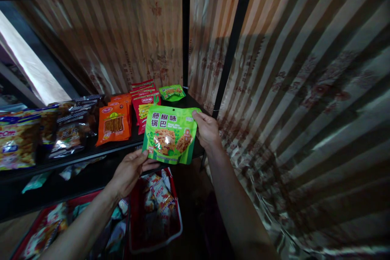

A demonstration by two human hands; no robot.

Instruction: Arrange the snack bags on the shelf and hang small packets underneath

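Note:
A bright green snack pouch (170,136), printed with pictures of crispy rice pieces, is held up in front of the shelf, its front facing me. My left hand (132,168) pinches its lower left corner between thumb and fingers. At the upper right corner, my right hand (207,129) grips it with the thumb in front. Behind, a similar green pouch (172,92) lies on the shelf near the back corner. Beside that one stands a row of red snack bags (145,99), partly hidden by the held pouch.
Orange snack packets (113,124), dark-topped clear bags (68,136) and yellowish snack bags (18,142) line the black shelf (88,152) leftward. Below are a red basket (179,211) of wrapped snacks and another red basket (29,227). Striped curtain (292,101) hangs at right; a black post (230,57) stands before it.

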